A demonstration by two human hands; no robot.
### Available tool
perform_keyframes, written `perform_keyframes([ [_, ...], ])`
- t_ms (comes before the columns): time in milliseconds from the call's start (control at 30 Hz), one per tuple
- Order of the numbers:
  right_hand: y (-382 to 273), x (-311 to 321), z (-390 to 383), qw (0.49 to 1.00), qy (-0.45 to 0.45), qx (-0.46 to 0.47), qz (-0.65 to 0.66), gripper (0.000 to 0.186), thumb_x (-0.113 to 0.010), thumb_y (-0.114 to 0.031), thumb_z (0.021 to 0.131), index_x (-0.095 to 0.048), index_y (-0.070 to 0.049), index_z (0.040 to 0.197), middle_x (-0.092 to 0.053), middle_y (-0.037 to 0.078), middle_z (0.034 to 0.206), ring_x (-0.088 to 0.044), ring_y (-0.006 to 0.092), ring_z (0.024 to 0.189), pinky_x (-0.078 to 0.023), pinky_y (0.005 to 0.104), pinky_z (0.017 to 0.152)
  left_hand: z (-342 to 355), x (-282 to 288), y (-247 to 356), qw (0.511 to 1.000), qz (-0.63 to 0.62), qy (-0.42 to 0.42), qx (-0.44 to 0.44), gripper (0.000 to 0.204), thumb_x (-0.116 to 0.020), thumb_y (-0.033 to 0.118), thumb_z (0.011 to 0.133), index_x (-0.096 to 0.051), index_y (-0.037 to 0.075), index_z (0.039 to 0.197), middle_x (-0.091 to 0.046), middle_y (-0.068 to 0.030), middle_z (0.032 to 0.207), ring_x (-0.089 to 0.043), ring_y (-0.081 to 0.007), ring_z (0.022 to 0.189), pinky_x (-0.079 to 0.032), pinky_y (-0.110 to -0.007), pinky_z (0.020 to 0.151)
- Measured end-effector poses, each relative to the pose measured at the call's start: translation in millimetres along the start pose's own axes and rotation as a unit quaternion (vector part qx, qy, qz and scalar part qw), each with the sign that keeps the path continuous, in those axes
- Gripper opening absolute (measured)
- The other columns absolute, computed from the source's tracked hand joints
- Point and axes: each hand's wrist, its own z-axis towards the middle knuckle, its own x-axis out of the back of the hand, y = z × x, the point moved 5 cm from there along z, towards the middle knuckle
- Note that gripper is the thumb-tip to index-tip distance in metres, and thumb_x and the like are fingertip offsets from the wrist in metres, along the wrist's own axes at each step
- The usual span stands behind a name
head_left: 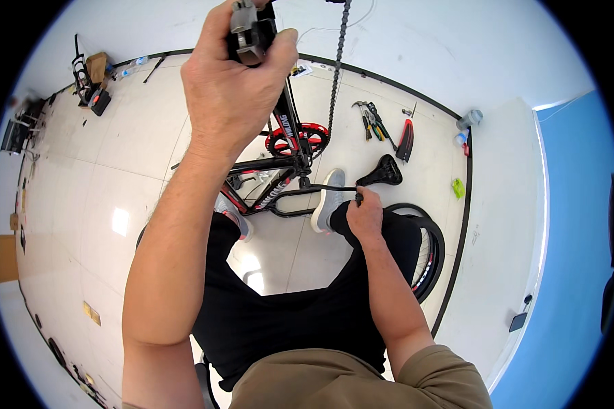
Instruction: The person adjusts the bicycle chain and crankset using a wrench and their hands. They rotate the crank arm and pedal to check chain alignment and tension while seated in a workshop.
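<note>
My left hand [228, 102] is raised at the top, its fingers closed round a dark metal part [250, 41] whose exact kind I cannot make out. Below it stretches a black and red bicycle frame [290, 126] with a red-rimmed chainring [312, 136]. A chain [335, 82] hangs down to that chainring from the upper edge. Low on the right, my right hand [366, 217] is closed round the end of a slim black bar [334, 189], which reaches toward the frame. Just past that hand shows a black saddle [383, 170]; whether it joins the bar I cannot tell.
A bicycle wheel [430, 255] lies by my right leg. Pliers and a hammer [370, 121] and a red and black fender-like piece [405, 141] rest on the floor near the right wall. My shoes [329, 201] flank the frame. Bottles [469, 120] stand along the wall.
</note>
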Motion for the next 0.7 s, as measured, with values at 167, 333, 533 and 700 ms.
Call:
perform_keyframes([
  [167, 2, -18, 5, 0.992, -0.088, -0.091, -0.011, 0.042, -0.063, -0.017, 0.087, -0.064, -0.004, 0.127, -0.063, 0.021, 0.126, -0.059, 0.0387, 0.120, -0.048, 0.0468, 0.102, -1, 0, 9, 0.997, 0.078, 0.005, -0.010, 0.036, -0.069, 0.000, 0.089, -0.056, 0.002, 0.122, -0.056, 0.0033, 0.076, -0.049, -0.0019, 0.059, -0.040, -0.020, 0.050],
  [333, 3, -39, 11, 0.976, -0.155, -0.153, 0.020, 0.049, -0.063, -0.021, 0.085, -0.063, -0.005, 0.131, -0.061, 0.021, 0.134, -0.059, 0.0373, 0.124, -0.046, 0.0448, 0.104, 0, -3, 5, 0.999, 0.016, -0.012, 0.033, 0.034, -0.068, 0.001, 0.091, -0.056, 0.001, 0.123, -0.057, 0.0028, 0.076, -0.049, -0.0011, 0.059, -0.039, -0.019, 0.048],
  [533, -13, -62, 0, 0.960, -0.199, -0.188, 0.064, 0.054, -0.064, -0.017, 0.082, -0.060, 0.000, 0.133, -0.063, 0.024, 0.131, -0.062, 0.0401, 0.119, -0.048, 0.0434, 0.103, 1, -1, 11, 0.999, 0.009, -0.014, 0.050, 0.034, -0.068, -0.001, 0.090, -0.055, 0.001, 0.122, -0.059, 0.0017, 0.078, -0.051, -0.0009, 0.060, -0.041, -0.019, 0.050],
  [700, 1, -103, -4, 0.969, -0.194, -0.134, 0.069, 0.052, -0.063, -0.012, 0.080, -0.060, 0.004, 0.129, -0.066, 0.029, 0.120, -0.063, 0.0431, 0.115, -0.050, 0.0441, 0.098, 1, -2, 4, 1.000, 0.007, -0.005, -0.003, 0.034, -0.067, -0.002, 0.090, -0.056, 0.001, 0.122, -0.060, 0.0018, 0.079, -0.051, -0.0011, 0.061, -0.042, -0.019, 0.051],
])
